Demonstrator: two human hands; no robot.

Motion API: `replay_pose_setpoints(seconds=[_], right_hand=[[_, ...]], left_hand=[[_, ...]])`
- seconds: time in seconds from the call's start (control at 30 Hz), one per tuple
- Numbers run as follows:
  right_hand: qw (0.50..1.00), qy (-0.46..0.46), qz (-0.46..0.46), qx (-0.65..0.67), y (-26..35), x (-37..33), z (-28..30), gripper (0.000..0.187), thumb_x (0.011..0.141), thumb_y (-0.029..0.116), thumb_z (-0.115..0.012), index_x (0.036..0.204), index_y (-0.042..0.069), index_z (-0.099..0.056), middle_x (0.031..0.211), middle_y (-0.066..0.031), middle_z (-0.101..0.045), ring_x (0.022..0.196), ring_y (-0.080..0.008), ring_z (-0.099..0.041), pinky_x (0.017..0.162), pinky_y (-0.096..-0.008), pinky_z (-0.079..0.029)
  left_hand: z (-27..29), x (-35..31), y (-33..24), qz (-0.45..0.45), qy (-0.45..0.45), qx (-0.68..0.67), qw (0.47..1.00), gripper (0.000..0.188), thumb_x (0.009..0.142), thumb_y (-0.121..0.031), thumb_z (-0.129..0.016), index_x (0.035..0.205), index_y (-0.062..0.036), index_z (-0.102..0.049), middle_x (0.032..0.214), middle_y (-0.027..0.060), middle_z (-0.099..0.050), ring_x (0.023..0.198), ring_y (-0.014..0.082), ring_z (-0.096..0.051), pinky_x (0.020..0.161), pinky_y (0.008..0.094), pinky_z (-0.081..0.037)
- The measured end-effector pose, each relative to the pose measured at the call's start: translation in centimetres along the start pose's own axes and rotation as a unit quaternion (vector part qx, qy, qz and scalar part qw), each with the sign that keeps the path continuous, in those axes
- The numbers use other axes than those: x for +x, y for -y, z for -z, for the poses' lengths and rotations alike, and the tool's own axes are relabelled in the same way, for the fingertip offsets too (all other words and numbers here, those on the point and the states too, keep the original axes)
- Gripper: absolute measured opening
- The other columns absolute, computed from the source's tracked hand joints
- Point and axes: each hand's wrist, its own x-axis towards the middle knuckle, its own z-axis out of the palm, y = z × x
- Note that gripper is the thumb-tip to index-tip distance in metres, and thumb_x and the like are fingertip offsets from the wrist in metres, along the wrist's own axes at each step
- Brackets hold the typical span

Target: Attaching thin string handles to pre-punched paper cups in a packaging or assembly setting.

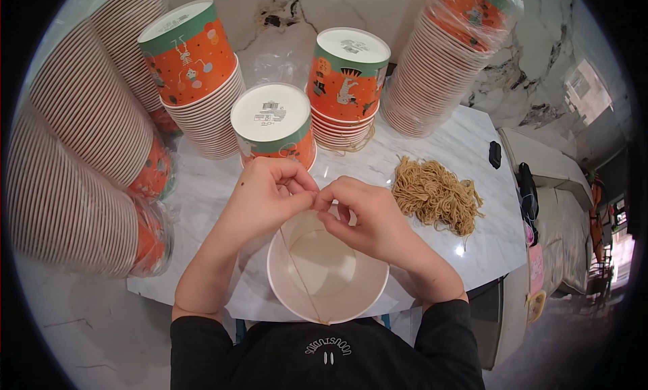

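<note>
A white paper bucket point(327, 262) stands mouth up on the table in front of me. One tan string point(297, 268) is fastened at its near rim and runs across the mouth to its far side. Over that far rim my left hand point(270, 196) is closed in a pinch, with the string leading up to it. Thumb and fingers of my right hand point(364, 214) pinch at the same spot, their tips almost meeting the left ones. The string's end is hidden between the fingertips. Just beyond my hands sits an upside-down orange and green bucket point(271, 113).
A heap of tan strings point(439, 196) lies on the marble table point(472, 255) at the right. Upside-down bucket stacks point(192, 59) point(351, 73) rise at the back. Plastic-wrapped stacks point(74, 194) point(439, 66) crowd the left and back right. A small black object point(495, 154) is near the right edge.
</note>
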Motion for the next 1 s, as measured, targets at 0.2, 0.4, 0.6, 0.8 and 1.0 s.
replay_pose_setpoints(seconds=[0.2, 0.4, 0.6, 0.8, 1.0], right_hand=[[0.995, -0.100, -0.015, -0.014, 0.7, 0.0, -1.4, 0.026, 0.081, 0.015, -0.090, 0.093, 0.005, -0.070, 0.085, -0.0021, -0.067, 0.058, -0.0076, -0.054, 0.053, -0.0252, -0.045], [0.989, -0.144, -0.033, -0.006, 0.5, -0.3, -2.0, 0.022, 0.082, 0.011, -0.088, 0.090, 0.003, -0.069, 0.081, -0.0030, -0.067, 0.055, -0.0057, -0.053, 0.048, -0.0238, -0.042], [0.991, -0.128, -0.027, 0.005, 0.2, -0.4, -1.7, 0.013, 0.087, 0.004, -0.081, 0.094, 0.001, -0.070, 0.083, -0.0039, -0.067, 0.058, -0.0060, -0.057, 0.052, -0.0232, -0.045], [0.992, -0.116, -0.034, 0.035, 0.4, -0.2, -1.6, 0.011, 0.088, 0.002, -0.077, 0.095, 0.001, -0.070, 0.083, -0.0042, -0.067, 0.060, -0.0064, -0.060, 0.054, -0.0226, -0.047], [0.984, -0.127, -0.087, 0.088, -0.1, -0.2, -1.8, 0.010, 0.086, 0.003, -0.076, 0.092, 0.003, -0.067, 0.081, -0.0044, -0.068, 0.056, -0.0083, -0.058, 0.052, -0.0261, -0.046]], left_hand=[[0.0, 0.6, 0.9, -0.002, 0.014, -0.067, 0.998, 0.005, 0.083, -0.002, -0.074, 0.087, 0.0017, -0.072, 0.077, 0.0031, -0.073, 0.068, 0.0039, -0.066, 0.061, 0.0187, -0.050], [-1.2, 0.6, 1.7, -0.006, -0.009, -0.123, 0.992, 0.007, 0.083, -0.002, -0.073, 0.084, 0.0009, -0.067, 0.077, 0.0036, -0.073, 0.068, 0.0047, -0.067, 0.060, 0.0200, -0.051], [-1.4, 0.5, 1.7, -0.027, -0.026, -0.103, 0.994, 0.009, 0.086, 0.001, -0.068, 0.084, -0.0035, -0.060, 0.080, 0.0014, -0.070, 0.069, 0.0014, -0.063, 0.060, 0.0159, -0.047], [-1.3, 0.8, 2.0, -0.056, -0.029, -0.036, 0.997, 0.009, 0.085, 0.002, -0.066, 0.089, -0.0033, -0.060, 0.079, -0.0050, -0.062, 0.066, -0.0012, -0.055, 0.059, 0.0159, -0.042], [-1.3, 1.1, 2.6, -0.024, -0.015, -0.106, 0.994, 0.010, 0.085, -0.005, -0.070, 0.093, -0.0006, -0.066, 0.079, -0.0025, -0.064, 0.065, 0.0007, -0.057, 0.060, 0.0187, -0.043]])
